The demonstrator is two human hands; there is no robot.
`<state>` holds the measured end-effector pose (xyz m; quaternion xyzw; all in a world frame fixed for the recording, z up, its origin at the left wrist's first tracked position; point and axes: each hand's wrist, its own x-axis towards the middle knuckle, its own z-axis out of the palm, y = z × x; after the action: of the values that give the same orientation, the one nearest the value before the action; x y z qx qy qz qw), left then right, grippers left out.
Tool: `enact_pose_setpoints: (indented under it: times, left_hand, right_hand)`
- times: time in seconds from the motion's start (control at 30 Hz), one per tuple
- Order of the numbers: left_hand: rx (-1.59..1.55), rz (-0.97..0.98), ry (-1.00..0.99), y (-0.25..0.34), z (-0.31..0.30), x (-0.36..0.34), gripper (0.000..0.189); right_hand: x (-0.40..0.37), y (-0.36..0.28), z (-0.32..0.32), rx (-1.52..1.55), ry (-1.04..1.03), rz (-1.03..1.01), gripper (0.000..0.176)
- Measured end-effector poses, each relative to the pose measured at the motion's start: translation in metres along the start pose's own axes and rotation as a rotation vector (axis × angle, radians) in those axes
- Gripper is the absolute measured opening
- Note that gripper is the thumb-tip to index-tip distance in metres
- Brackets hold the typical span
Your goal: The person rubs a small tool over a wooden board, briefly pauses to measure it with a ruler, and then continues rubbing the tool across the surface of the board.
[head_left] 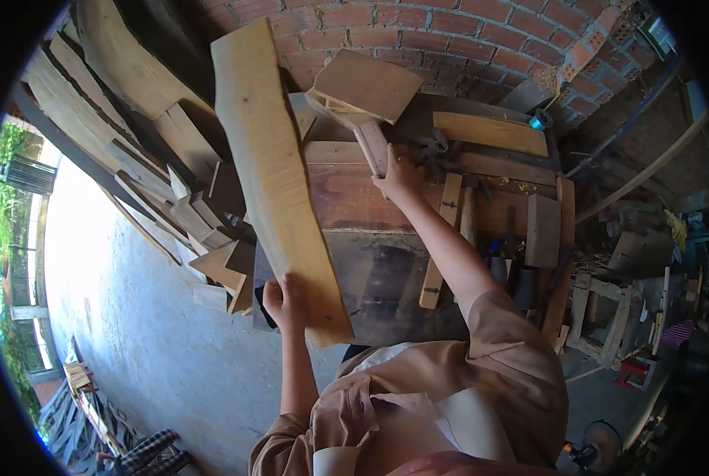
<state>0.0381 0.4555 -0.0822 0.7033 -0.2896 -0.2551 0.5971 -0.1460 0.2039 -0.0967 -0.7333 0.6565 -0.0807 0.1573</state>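
The long board (pixel 271 174) slants across the left side of the desk (pixel 362 274), its near end close to the person's clothing. The left hand (pixel 285 303) has its grip closed on the board's near left edge, thumb on top; its other fingers are hard to make out. The board covers the desk's left part and some of the leaning planks (pixel 136 67) behind it.

Over the middle of the desk, the grip of the right hand (pixel 400 176) is closed around the lower end of a small wooden block (pixel 373 145), partly hiding it. Just beyond lies a flat wooden piece (pixel 368 83), covering most of the pieces under it. Dark objects (pixel 436 147) beside the right hand are too unclear to name.

The right forearm crosses the desk, near a strip with two dark fittings (pixel 442 238). Farther right are a grey-brown block (pixel 543 230) and a blue spool (pixel 540 119), the latter by the end of a curved yellow board (pixel 489 133). A brick wall (pixel 426 44) stands behind; the dark round border cuts off the corners.
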Motion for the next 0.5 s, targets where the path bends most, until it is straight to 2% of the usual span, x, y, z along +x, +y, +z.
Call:
enact_pose_setpoints:
  times: [0.03,0.1,0.17,0.23,0.3,0.43,0.5]
  left_hand:
    - [-0.024,0.000,0.012,0.004,-0.008,0.006,0.023]
    - [-0.050,0.002,0.020,0.012,-0.022,0.018,0.023]
    - [-0.078,0.034,0.067,0.018,-0.032,0.034,0.021]
    - [-0.072,0.028,0.057,0.013,-0.048,0.047,0.021]
    - [-0.059,0.052,0.051,0.014,-0.058,0.059,0.021]
    - [-0.087,0.035,0.026,0.016,-0.069,0.074,0.020]
    - [-0.041,0.026,0.012,0.013,-0.073,0.080,0.023]
  right_hand:
    - [0.001,-0.003,0.003,-0.030,-0.028,0.032,0.074]
    - [-0.001,-0.001,0.013,0.031,0.041,0.045,0.070]
    - [-0.006,-0.005,0.013,0.281,0.269,-0.035,0.066]
    - [-0.012,-0.016,0.009,0.272,0.256,0.050,0.062]
    - [-0.021,-0.033,0.002,0.388,0.201,0.007,0.063]
    - [-0.024,-0.079,0.015,0.520,0.237,-0.093,0.063]
    - [-0.020,-0.106,0.029,0.470,0.205,-0.084,0.063]
